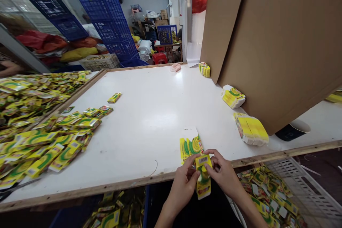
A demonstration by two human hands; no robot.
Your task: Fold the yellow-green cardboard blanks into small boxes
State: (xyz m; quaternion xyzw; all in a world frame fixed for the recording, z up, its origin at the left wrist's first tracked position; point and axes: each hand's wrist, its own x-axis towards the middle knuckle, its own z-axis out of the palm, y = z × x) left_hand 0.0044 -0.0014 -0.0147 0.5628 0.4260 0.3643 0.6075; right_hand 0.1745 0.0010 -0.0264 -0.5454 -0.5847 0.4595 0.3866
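Observation:
At the table's front edge, my left hand (186,181) and my right hand (221,171) both pinch a small yellow and green carton (203,180) with a barcode on its upper part. The left fingers hold its left side, and the right thumb presses on its face near the top. Part of the carton is covered by my fingers. Just beyond it, flat printed carton blanks (190,145) lie on the white table.
A heap of filled yellow packets (66,124) covers the table's left side. Stacks of flat cartons (251,128) line the right, beside a cardboard sheet (280,42) and a dark cup (292,130). Below the edge stand a white crate (304,188) and more packets (114,210).

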